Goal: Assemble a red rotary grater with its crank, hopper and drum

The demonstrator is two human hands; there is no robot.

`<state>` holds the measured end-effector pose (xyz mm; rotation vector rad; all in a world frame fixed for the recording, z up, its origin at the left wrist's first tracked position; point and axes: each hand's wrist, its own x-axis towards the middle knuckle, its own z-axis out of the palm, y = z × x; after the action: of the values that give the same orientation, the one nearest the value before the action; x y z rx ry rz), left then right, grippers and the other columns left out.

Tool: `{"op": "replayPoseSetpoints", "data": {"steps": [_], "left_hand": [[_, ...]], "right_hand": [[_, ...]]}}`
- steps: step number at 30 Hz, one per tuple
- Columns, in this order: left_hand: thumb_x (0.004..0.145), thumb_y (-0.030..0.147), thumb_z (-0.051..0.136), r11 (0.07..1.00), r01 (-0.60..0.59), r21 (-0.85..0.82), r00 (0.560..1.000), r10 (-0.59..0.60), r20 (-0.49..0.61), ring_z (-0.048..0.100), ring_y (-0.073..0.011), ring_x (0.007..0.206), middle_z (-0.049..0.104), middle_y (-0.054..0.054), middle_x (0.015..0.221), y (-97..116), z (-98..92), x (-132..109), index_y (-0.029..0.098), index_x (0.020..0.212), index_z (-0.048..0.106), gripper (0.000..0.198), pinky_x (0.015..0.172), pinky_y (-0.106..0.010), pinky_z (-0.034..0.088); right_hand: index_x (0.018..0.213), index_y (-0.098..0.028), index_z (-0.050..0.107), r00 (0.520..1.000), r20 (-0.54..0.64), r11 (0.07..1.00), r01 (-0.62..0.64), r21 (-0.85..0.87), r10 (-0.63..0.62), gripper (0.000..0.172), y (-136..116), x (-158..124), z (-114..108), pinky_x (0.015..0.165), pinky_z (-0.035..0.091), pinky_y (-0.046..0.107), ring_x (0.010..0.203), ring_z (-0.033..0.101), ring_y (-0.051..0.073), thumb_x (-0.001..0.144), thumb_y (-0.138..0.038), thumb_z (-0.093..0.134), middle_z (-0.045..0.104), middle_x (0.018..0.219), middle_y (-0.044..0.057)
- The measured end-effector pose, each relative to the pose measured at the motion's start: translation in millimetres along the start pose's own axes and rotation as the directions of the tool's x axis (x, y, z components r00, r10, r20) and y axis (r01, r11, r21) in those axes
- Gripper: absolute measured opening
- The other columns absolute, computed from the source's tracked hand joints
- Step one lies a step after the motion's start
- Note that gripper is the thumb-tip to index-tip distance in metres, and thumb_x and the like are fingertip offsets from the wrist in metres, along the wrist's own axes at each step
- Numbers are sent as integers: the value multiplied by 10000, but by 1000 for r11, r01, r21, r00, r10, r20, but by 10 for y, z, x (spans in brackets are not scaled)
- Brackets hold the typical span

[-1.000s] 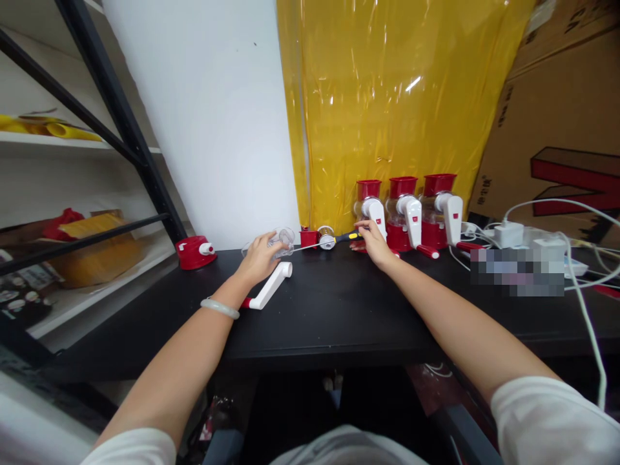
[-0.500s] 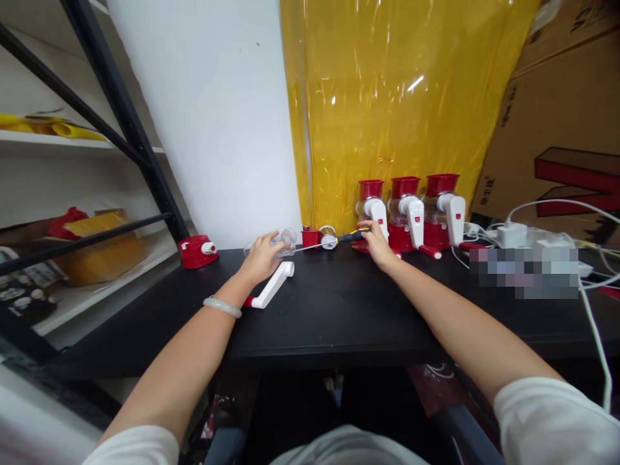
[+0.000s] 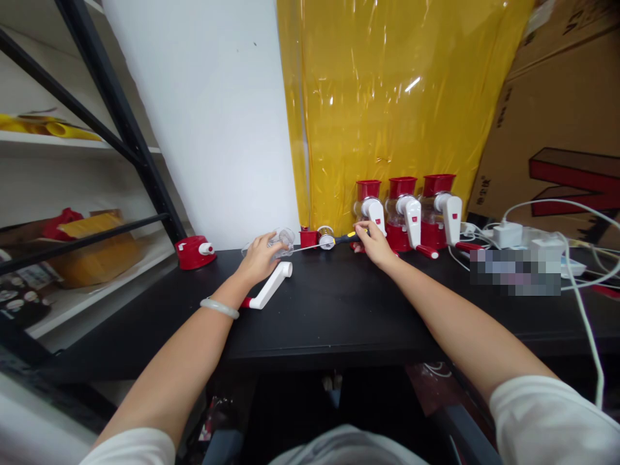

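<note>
Nearest, two bare forearms reach out over the black tabletop, the left wrist wearing a pale bangle. Just beside that wrist a white crank handle with a red tip lies flat on the tabletop. The left hand rests beyond it, its fingers curled around a clear plastic part and holding it against the surface. The right hand lies further right, fingers closed on the yellow and black grip of a screwdriver. Its thin shaft points left toward the clear plastic part, passing a small red piece and a round white piece. Behind the right hand three red and white grinders stand in a row. A red base sits far left, and chargers with white cables lie right. Yellow plastic sheeting and a cardboard box stand at the back.
</note>
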<state>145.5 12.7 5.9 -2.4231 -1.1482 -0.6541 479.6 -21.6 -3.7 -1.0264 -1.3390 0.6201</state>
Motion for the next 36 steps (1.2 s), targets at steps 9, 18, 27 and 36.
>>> {"op": "replayPoseSetpoints", "data": {"steps": [9, 18, 27, 36], "left_hand": [[839, 201, 603, 1000, -24, -6, 1000, 24, -7, 374, -305, 1340, 403, -88, 1454, -20, 16, 4, 310, 1185, 625, 363, 1086, -516, 370], [828, 207, 613, 1000, -7, 8, 1000, 7, 12, 364, -318, 1358, 409, -86, 1458, -2, 5, -3, 326, 1195, 617, 386, 1068, -515, 393], [833, 208, 608, 1000, -23, 3, 1000, 23, -6, 358, -314, 1358, 398, -88, 1461, -20, 17, 0, 326, 1189, 614, 375, 1084, -517, 369], [835, 207, 608, 1000, 4, 28, 1000, -4, 23, 366, -319, 1349, 406, -88, 1461, 5, -13, 2, 321, 1181, 619, 365, 1075, -534, 371]], "right_hand": [[1069, -238, 450, 1000, -6, 995, -1, 98, 1, 405, -10, 1, 20, 523, 530, 253, 540, 612, 101, 800, -509, 583, 589, 784, -40], [1069, -245, 434, 1000, -20, 997, -1, 73, 3, 417, 13, -8, 25, 461, 488, 250, 527, 585, 106, 787, -537, 530, 568, 844, -13], [998, -251, 447, 1000, -6, 998, 7, -66, -8, 317, 41, 6, -6, 461, 481, 281, 440, 497, 125, 868, -540, 461, 474, 603, -59], [1093, -240, 417, 999, 49, 1000, -5, 5, 5, 357, 71, 20, 5, 447, 491, 242, 443, 534, 88, 834, -464, 520, 541, 714, -59]]}}
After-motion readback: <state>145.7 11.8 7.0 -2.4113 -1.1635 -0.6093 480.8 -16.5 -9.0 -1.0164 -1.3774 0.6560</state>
